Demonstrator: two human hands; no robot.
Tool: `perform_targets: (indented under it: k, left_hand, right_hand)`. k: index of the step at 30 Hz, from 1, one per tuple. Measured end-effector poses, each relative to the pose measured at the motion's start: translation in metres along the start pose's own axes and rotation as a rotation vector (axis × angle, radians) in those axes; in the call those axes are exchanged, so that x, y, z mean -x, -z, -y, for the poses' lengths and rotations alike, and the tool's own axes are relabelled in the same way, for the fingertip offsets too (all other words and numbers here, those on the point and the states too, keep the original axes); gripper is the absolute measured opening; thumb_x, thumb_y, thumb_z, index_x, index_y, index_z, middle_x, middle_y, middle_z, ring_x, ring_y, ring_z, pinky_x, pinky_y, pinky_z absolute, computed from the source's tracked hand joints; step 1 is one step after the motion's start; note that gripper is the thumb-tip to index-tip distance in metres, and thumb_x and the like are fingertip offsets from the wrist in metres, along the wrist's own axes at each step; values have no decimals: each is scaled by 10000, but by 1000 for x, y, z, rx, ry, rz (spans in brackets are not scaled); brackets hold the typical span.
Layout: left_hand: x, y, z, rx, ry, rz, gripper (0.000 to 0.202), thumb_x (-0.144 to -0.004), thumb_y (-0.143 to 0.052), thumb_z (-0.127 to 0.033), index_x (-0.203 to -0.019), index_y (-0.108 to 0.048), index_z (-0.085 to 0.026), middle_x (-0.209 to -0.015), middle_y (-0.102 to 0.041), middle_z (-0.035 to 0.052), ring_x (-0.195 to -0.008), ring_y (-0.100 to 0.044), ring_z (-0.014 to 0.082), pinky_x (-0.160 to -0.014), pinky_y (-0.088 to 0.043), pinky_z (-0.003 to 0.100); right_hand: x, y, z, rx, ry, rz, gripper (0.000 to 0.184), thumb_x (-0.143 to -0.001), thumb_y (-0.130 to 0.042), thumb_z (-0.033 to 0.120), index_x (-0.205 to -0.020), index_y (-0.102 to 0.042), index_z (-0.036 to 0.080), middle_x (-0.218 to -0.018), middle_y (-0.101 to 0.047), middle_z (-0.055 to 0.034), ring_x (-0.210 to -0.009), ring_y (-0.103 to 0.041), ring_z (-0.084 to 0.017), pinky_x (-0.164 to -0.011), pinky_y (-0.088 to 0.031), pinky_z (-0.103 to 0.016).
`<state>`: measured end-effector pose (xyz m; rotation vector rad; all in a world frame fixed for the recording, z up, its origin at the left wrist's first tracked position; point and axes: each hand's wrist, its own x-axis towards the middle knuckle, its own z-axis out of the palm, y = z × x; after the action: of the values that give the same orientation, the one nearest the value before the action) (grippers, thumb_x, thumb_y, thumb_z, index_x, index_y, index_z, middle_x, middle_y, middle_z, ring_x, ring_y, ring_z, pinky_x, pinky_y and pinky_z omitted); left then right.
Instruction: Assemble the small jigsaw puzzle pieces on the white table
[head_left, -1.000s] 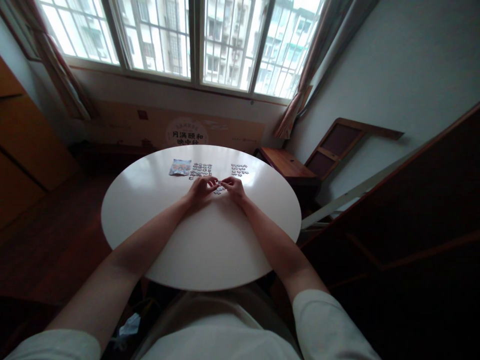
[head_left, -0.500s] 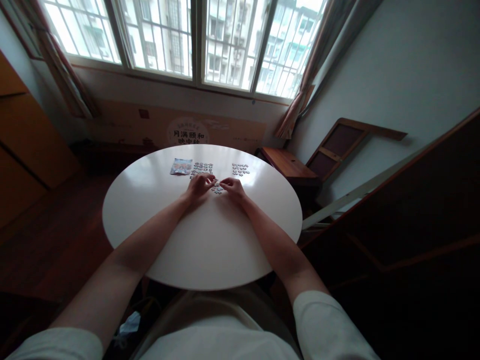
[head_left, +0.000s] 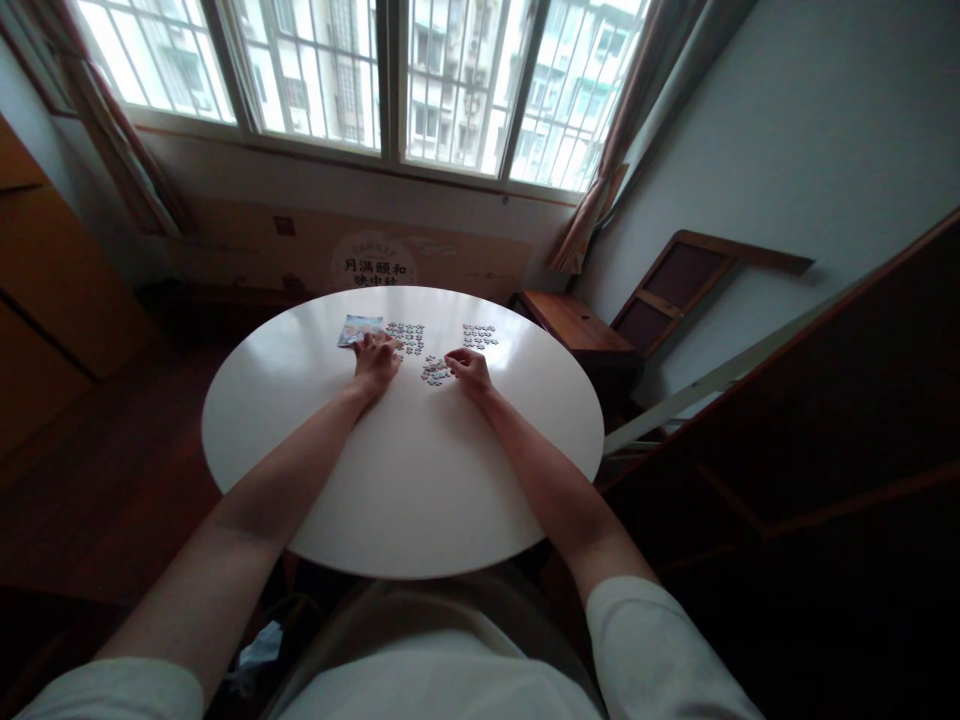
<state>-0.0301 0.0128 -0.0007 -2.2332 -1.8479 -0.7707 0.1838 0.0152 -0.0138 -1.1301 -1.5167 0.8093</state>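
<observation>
Jigsaw puzzle pieces lie in three groups on a round white table (head_left: 360, 480). My left hand (head_left: 377, 360) is at the lower left edge of the left group (head_left: 409, 335), beside a colourful picture sheet (head_left: 358, 328) and partly over its lower right corner. Its fingers are bent down to the tabletop, and anything in them is too small to make out. At the right side of a loose pile of pieces (head_left: 433, 372), my right hand (head_left: 469, 368) has thumb and fingers pinched together; whether a piece is between them cannot be seen. Farther right sits another group of pieces (head_left: 480, 336), laid out in rows.
A wooden chair (head_left: 577, 325) stands beyond the table's right side. Barred windows (head_left: 457, 90) with curtains (head_left: 592, 220) are behind the table, above a printed panel (head_left: 450, 260). Something white (head_left: 261, 645) lies low at the left, below the table edge.
My left hand has moved left, from the loose pile to the left group near the picture sheet. The right hand has shifted slightly right, and more of the pile shows.
</observation>
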Motion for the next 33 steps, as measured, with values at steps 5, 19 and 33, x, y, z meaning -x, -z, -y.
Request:
perform_targets:
  k: [5, 19, 33]
  left_hand:
    - [1, 1, -3, -18, -72, 42, 245, -850, -496, -286, -877, -728, -212, -1089, -669, 113, -1093, -486, 352, -908, -324, 522]
    - [-1, -4, 3, -11, 2, 9, 268, -846, -488, -256, -966, -721, -199, -1160, -636, 137, -1113, -493, 357, -923, -309, 527]
    - [4, -7, -25, 260, -386, 56, 250, -887, -528, -306, -1045, -707, -234, -1112, -652, 79, -1087, -537, 249, -966, -355, 411]
  right_hand:
    - [-3, 8, 0, 71, 15, -87, 152, -732, -623, 301, -759, -666, 158, -701, -667, -27, -598, -583, -132, -589, -492, -262]
    - [5, 17, 1, 529, 170, 168, 128, -737, -690, 144, -838, -761, 180, -786, -592, -26, -659, -553, -126, -720, -467, -275]
    - [0, 22, 2, 424, 45, 207, 94, -654, -691, 96, -710, -691, 172, -669, -637, 17, -595, -530, -108, -629, -446, -241]
